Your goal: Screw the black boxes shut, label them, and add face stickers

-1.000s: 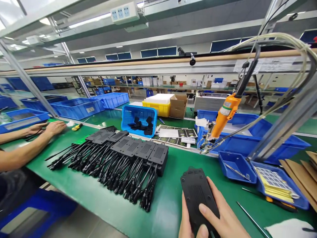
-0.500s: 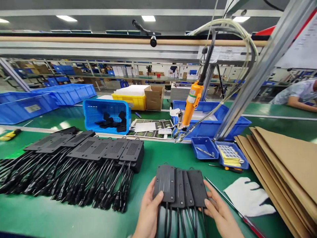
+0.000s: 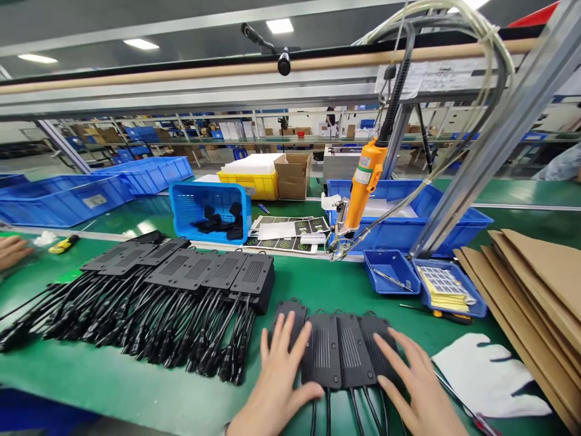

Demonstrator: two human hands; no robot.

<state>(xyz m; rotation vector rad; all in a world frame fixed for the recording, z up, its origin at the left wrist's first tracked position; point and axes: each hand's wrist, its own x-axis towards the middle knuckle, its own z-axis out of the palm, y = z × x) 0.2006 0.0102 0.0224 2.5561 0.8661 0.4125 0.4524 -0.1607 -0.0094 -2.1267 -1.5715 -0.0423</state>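
- Four black cabled units (image 3: 354,348) lay side by side on the green bench (image 3: 145,399), cable ends toward the wearer; clock directions ran from their middle.
- The left hand (image 3: 278,376) was spread wide over the unit at 9 o'clock, thumb out across the lower edge of the next; nothing was pinched.
- The right hand (image 3: 420,384) was spread too, index finger and thumb parted over the unit at 3 o'clock. How hard either hand pressed could not be told.
- The two middle units lay mostly uncovered between the hands.
- A white glove (image 3: 488,375) lay at 3 o'clock, beyond the right hand.
- At 10 o'clock, near the row, sat a larger group of similar units (image 3: 181,269).
- The small blue tray (image 3: 394,288) between 1 and 2 held a metal tool (image 3: 393,278); its neighbour (image 3: 477,309) at 2 held yellow-edged sheets (image 3: 447,289).
- A light-blue basket (image 3: 190,200), farther out at 10, held black parts (image 3: 236,223).
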